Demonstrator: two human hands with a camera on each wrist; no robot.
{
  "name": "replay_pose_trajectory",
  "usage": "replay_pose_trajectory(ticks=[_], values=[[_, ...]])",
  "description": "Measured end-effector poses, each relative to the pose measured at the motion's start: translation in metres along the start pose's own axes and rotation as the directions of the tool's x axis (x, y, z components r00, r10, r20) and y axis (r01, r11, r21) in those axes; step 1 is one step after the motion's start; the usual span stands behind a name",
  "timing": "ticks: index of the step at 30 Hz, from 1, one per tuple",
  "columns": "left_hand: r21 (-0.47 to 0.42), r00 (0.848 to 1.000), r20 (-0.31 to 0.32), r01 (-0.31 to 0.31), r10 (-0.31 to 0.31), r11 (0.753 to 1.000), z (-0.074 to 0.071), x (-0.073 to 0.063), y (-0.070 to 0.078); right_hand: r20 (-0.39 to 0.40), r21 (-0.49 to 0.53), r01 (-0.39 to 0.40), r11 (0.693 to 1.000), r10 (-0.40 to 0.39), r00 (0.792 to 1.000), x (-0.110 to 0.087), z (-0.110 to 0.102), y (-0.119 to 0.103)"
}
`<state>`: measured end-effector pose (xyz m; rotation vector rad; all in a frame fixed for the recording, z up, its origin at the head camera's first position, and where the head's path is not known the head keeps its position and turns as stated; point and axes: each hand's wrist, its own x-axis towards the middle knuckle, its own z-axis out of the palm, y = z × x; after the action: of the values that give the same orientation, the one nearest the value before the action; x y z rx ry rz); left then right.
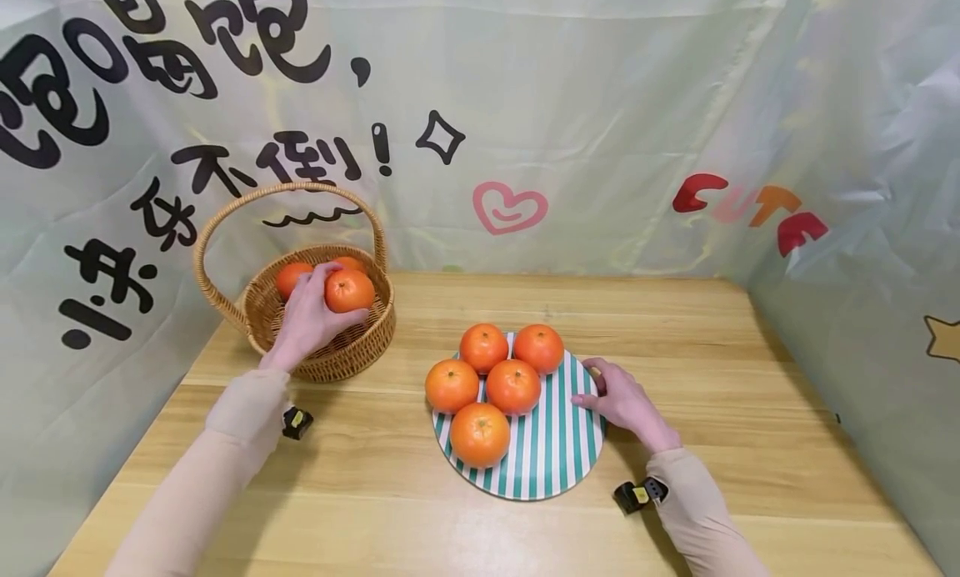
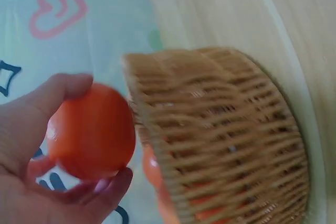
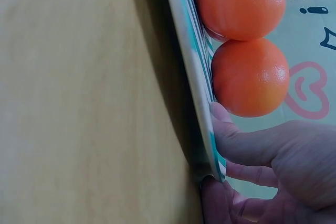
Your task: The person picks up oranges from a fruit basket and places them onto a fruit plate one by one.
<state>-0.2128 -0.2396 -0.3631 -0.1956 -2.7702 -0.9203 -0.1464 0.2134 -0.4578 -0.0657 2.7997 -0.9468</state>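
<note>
— The left hand [image 1: 309,317]: how does it lie?
— Curled round an orange [image 1: 349,292], thumb on one side, fingers on the other, at the mouth of the basket [image 1: 352,362].
— And the right hand [image 1: 621,395]?
— It pinches the rim of the plate [image 1: 558,452], thumb on top, fingers underneath.
— Farther out?
— Two more oranges [image 1: 292,278] show inside the basket; five others crowd the plate's left part. Basket and plate stand apart on the table [image 1: 360,494].
</note>
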Motion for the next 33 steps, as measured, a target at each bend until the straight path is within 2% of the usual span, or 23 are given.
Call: replay_pose_trajectory(ticks=[3,5,10,16,22,26,30,33], values=[[-0.033,0.997,-0.066,0.037,-0.039,0.999,0.000,-0.004,0.013,-0.001,0.001,0.003,1.000,-0.003,1.000,0.000,0.000,0.000],[-0.054,0.996,-0.085,0.037,-0.041,0.998,0.001,-0.008,0.024,0.002,-0.001,0.003,1.000,-0.003,1.000,0.000,0.000,0.001],[-0.122,0.995,-0.083,-0.072,0.062,0.990,0.010,-0.020,0.054,0.006,0.000,-0.002,1.000,0.002,1.000,0.000,-0.001,0.000],[-0.147,0.977,-0.068,-0.209,0.201,0.967,0.026,-0.038,0.089,0.012,0.003,-0.008,1.000,0.008,1.000,0.000,-0.001,0.000],[-0.202,0.960,0.046,-0.260,0.275,0.944,0.042,-0.060,0.116,0.012,0.003,-0.016,1.000,0.016,1.000,0.000,-0.001,-0.001],[-0.257,0.936,0.126,-0.290,0.329,0.922,0.055,-0.073,0.129,0.009,0.001,-0.007,1.000,0.007,1.000,-0.001,-0.001,-0.001],[-0.293,0.901,0.177,-0.336,0.396,0.895,0.068,-0.085,0.138,0.007,0.001,0.011,1.000,-0.011,1.000,-0.001,-0.002,-0.002],[-0.281,0.873,0.193,-0.388,0.448,0.878,0.077,-0.092,0.142,0.007,0.000,0.013,1.000,-0.013,1.000,-0.001,-0.002,-0.002]])
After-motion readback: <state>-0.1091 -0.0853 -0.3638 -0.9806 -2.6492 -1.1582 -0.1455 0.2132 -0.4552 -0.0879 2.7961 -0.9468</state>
